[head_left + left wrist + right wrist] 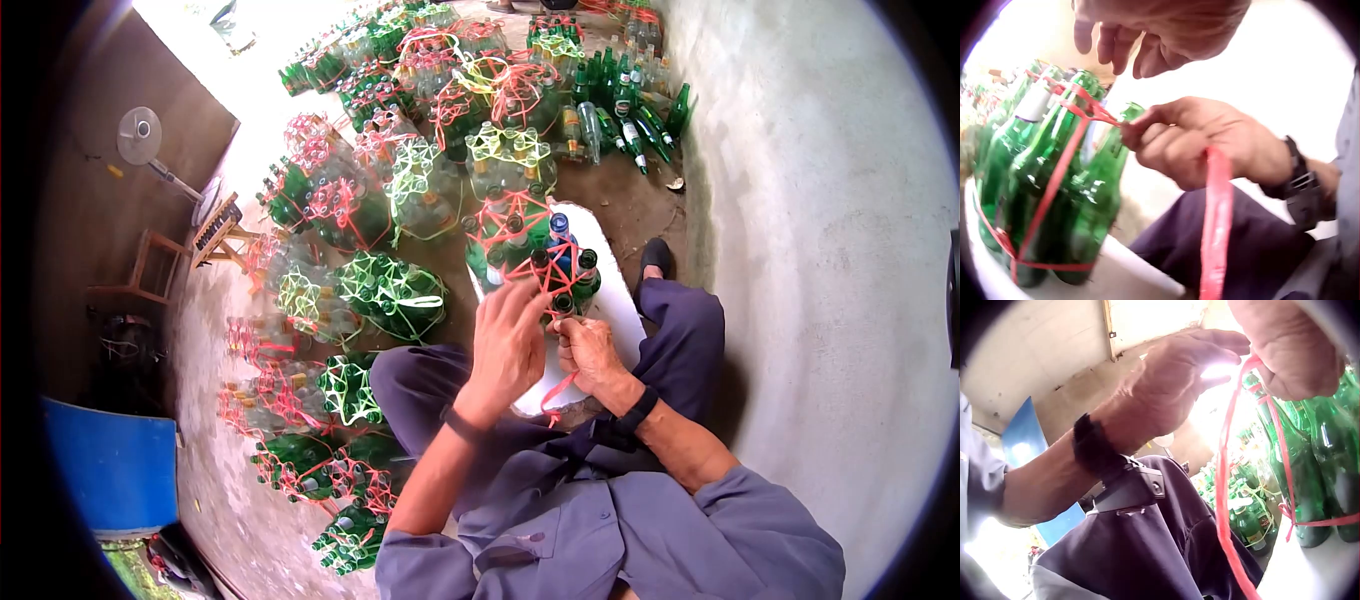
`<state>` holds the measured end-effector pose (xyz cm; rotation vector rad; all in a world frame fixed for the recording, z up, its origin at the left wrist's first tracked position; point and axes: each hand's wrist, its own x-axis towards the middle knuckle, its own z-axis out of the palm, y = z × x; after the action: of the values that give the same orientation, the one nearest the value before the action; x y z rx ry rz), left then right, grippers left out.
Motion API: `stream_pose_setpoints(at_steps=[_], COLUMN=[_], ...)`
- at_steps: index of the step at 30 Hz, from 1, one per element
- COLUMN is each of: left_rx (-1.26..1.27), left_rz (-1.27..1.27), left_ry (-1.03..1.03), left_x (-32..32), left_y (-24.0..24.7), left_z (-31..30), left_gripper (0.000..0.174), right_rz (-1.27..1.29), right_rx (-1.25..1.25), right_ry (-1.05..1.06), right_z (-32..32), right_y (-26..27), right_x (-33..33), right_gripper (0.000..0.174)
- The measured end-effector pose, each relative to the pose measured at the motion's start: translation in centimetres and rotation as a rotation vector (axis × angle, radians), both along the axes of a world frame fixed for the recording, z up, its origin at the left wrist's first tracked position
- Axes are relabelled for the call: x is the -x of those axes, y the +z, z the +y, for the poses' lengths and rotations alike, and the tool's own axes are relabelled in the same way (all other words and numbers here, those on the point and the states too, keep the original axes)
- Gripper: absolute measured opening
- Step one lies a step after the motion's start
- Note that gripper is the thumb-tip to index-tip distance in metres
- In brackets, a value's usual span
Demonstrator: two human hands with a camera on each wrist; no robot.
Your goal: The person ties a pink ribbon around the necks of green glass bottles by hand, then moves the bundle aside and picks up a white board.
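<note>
Green bottles [1035, 169] stand in a bundle on a white board [622, 300], with red plastic strap [1060, 169] crossing round their necks and lower sides. My right hand [592, 352] pinches the strap at the neck of the nearest bottle, and a loose strap end [1216, 225] hangs from it. My left hand [510, 345] is raised just beside it, fingers extended and slightly bent, holding nothing; in the right wrist view the left hand [1169, 378] is near the strap. One bottle in the bundle is blue [560, 232].
Many strapped bottle bundles [390, 295] fill the floor to the left and ahead. Loose bottles [640, 130] lie by the wall [800, 220] at the right. A fan [140, 136], a wooden stool [222, 232] and a blue panel [110, 465] are at the far left.
</note>
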<state>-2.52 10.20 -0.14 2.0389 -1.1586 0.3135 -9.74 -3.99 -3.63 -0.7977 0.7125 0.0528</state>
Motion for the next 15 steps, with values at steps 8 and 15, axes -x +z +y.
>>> stream_pose_setpoints(at_steps=[8, 15], left_rx=[-0.066, -0.031], left_rz=[0.005, 0.016], left_ry=[0.071, 0.071], left_x=[-1.8, -1.9], left_y=[-5.2, -4.8], left_z=[-1.8, -1.7], left_gripper=[0.052, 0.048], right_rz=[-0.063, -0.074], right_rx=[0.055, 0.35], right_ry=[0.066, 0.297], right_z=[-0.9, -1.6], right_y=[-1.5, 1.3], right_x=[0.6, -0.2], right_gripper=[0.005, 0.023])
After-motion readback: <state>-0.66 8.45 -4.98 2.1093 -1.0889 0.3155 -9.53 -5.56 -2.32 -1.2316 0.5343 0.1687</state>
